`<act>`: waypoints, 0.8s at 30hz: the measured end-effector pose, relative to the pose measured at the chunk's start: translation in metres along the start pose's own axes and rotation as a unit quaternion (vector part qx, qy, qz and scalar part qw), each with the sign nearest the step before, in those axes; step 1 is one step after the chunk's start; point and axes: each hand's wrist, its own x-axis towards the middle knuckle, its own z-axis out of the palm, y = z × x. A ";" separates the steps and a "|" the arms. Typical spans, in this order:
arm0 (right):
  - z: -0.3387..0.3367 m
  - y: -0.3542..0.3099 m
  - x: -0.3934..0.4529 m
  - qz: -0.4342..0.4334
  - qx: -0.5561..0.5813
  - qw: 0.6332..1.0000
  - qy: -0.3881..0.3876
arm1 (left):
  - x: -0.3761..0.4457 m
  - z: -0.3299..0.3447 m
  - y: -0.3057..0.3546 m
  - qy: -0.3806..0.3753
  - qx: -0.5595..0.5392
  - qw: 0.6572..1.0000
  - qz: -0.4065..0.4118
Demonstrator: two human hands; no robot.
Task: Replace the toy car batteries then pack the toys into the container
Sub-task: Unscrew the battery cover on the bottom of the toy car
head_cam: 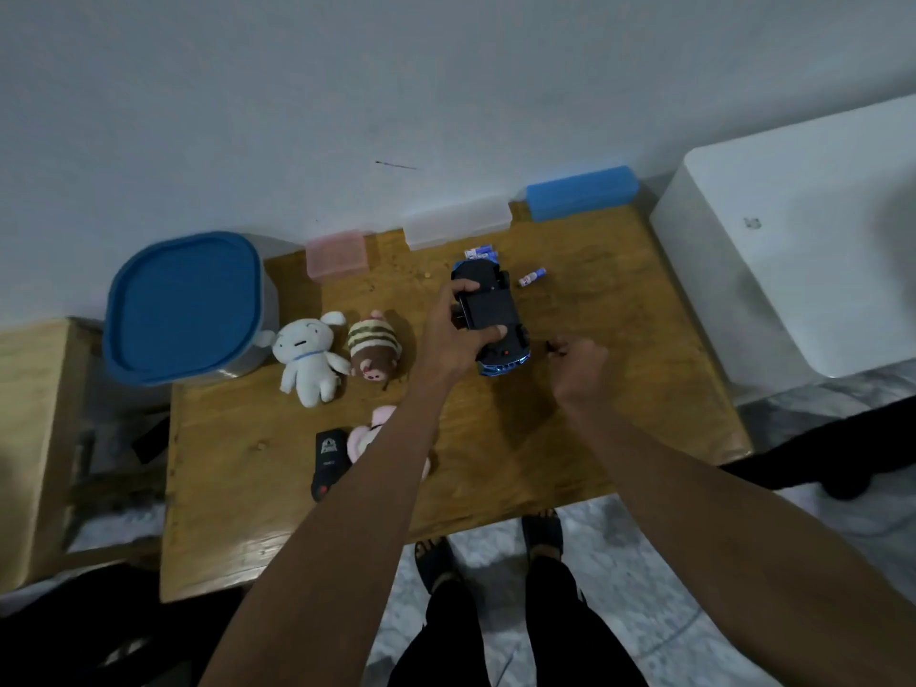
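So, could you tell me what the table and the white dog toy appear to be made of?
The table looks like varnished wood: orange-brown with grain and a glossy sheen along its near edge. The white dog toy looks like soft plush fabric, matte and fuzzy, with rounded stuffed limbs.

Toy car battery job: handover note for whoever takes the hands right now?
Left hand: grips the toy car, turned underside up over the wooden table.
Right hand: curled round a small dark tool beside the car; looks like a screwdriver, too small to be sure.
Batteries: a cluster behind the car, one loose battery to its right.
Toys unpacked: white plush dog, striped brown plush, pink plush, black remote.
Container, blue lid on, at the table's left.
Done: car flipped. Whether the battery swap is done cannot be told. Left: finish it, then pack everything.
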 end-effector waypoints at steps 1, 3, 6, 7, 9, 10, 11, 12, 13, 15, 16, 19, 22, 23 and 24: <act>-0.002 -0.003 -0.001 0.006 -0.013 1.000 -0.001 | -0.001 -0.001 -0.001 0.001 0.000 1.000 -0.001; -0.008 -0.010 0.002 0.020 -0.013 1.000 0.008 | -0.004 -0.002 0.000 0.003 -0.008 1.000 -0.004; -0.022 -0.036 0.010 0.013 0.072 0.997 0.039 | -0.007 -0.007 0.005 0.009 -0.020 1.000 -0.004; -0.029 -0.049 0.012 0.006 0.121 0.991 0.048 | -0.008 -0.009 0.007 0.010 -0.020 1.000 -0.001; -0.040 -0.075 0.014 -0.019 0.200 0.978 0.051 | -0.008 -0.013 0.010 0.014 -0.018 1.000 0.004; -0.044 -0.086 0.015 -0.040 0.223 0.973 0.041 | -0.008 -0.015 0.011 0.017 -0.014 1.000 0.008; -0.047 -0.097 0.015 -0.060 0.230 0.971 0.026 | -0.008 -0.017 0.012 0.020 -0.009 1.000 0.015; -0.050 -0.106 0.016 -0.082 0.233 0.969 0.008 | -0.008 -0.019 0.013 0.023 -0.004 1.000 0.021; -0.053 -0.114 0.015 -0.100 0.226 0.969 -0.010 | -0.008 -0.021 0.014 0.025 0.000 0.999 0.024; -0.055 -0.126 0.013 -0.131 0.211 0.968 -0.037 | -0.010 -0.024 0.016 0.030 0.003 0.999 0.025; -0.054 -0.129 0.013 -0.145 0.194 0.969 -0.047 | -0.011 -0.025 0.017 0.032 0.002 0.999 0.025; -0.052 -0.135 0.011 -0.175 0.129 0.973 -0.080 | -0.014 -0.028 0.019 0.031 0.000 0.999 0.034; -0.048 -0.137 0.008 -0.191 0.122 0.968 -0.109 | -0.018 -0.031 0.020 0.032 -0.004 0.998 0.047; -0.048 -0.139 0.006 -0.195 0.119 0.967 -0.116 | -0.019 -0.032 0.020 0.031 -0.005 0.998 0.051; -0.048 -0.140 0.004 -0.199 0.113 0.966 -0.123 | -0.019 -0.032 0.020 0.030 -0.008 0.998 0.054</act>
